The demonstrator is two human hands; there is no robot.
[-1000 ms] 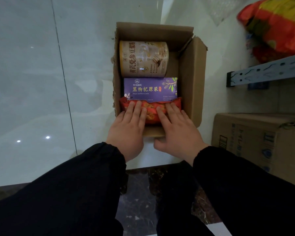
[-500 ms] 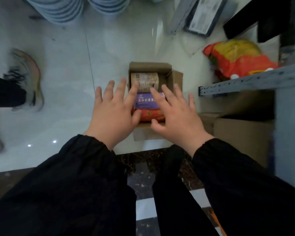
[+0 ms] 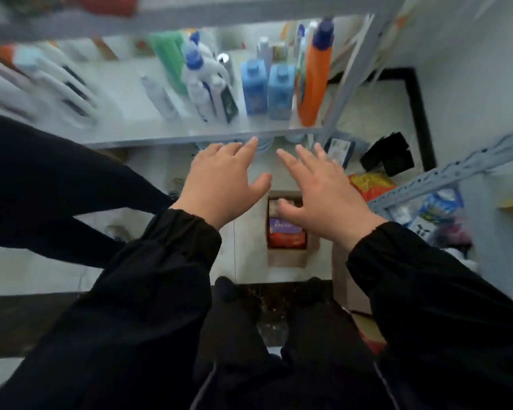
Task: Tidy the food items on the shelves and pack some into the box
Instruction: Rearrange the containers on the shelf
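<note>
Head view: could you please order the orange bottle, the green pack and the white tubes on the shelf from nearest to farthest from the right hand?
1. Orange bottle, right end of the shelf, nearest the right hand.
2. Green pack, mid-shelf, at the back.
3. White tubes, far left.

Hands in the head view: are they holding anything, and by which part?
Nothing is held. The left hand and the right hand are both open, fingers spread, in the air above the cardboard box on the floor.
</note>
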